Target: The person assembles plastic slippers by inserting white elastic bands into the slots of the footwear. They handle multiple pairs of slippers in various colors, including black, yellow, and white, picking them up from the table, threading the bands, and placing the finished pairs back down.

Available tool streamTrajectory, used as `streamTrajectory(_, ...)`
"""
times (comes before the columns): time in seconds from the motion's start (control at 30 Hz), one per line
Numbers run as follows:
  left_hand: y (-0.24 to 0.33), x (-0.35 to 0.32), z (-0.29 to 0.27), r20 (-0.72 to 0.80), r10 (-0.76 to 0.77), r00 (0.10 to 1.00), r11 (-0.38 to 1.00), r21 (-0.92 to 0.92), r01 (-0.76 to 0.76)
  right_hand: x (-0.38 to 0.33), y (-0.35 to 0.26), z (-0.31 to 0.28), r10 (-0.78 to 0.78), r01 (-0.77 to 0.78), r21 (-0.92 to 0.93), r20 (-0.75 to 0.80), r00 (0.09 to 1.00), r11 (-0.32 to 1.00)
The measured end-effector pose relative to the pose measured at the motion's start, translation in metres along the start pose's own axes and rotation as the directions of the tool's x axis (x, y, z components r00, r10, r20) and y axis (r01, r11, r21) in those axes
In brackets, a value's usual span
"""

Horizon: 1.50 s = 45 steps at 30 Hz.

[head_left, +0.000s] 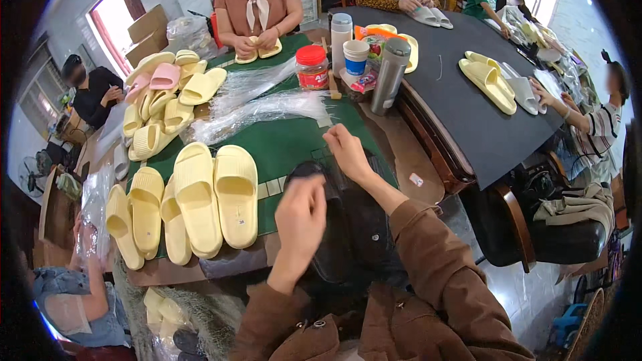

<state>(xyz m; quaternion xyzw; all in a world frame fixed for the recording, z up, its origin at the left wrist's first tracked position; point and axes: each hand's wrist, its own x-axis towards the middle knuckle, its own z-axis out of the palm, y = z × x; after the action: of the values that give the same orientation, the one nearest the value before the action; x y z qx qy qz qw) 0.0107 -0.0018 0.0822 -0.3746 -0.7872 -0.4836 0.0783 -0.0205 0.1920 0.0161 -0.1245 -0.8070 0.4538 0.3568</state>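
My left hand [302, 220] is raised over the near edge of the green table mat [281, 135], its fingers curled together and slightly blurred. Farther forward, my right hand [348, 154] pinches thumb and fingers close to a bundle of thin clear plastic strips [267, 110]. Whatever either hand holds is too small or blurred to make out. Beneath and between them is a dark, shiny object [328, 194] whose kind I cannot tell. Left of my left hand, a pair of pale yellow slippers [237, 194] leans upright, beside several more yellow slippers [146, 210].
Yellow and pink slippers [165, 76] are piled at the far left. A red-lidded jar [311, 67], a paper cup [356, 57] and a grey thermos [391, 77] stand ahead. A dark table [455, 47] with slippers is at right, near a black chair [555, 227]. Several people work around.
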Motion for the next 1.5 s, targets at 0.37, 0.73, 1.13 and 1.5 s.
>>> streamTrajectory(0.37,-0.088,0.083,0.081,0.276,-0.314,0.908,0.720,-0.555,0.417,0.006,-0.005,-0.009,0.031,-0.032,0.009,0.100,0.995,0.999)
streamTrajectory(0.73,-0.095,0.072,0.080,0.112,-0.371,0.922,0.744,-0.558,0.367,0.000,-0.019,-0.009,0.057,-0.085,0.109,0.236,0.970,0.990)
streamTrajectory(1.13,-0.091,0.070,0.078,0.013,-0.474,0.881,0.686,-0.621,0.378,-0.009,-0.013,-0.007,0.030,-0.041,0.121,0.095,0.995,0.992)
streamTrajectory(1.5,-0.089,0.068,0.082,-0.033,-0.380,0.924,0.838,-0.435,0.329,-0.011,-0.013,-0.005,-0.051,0.051,0.001,0.045,0.998,0.999)
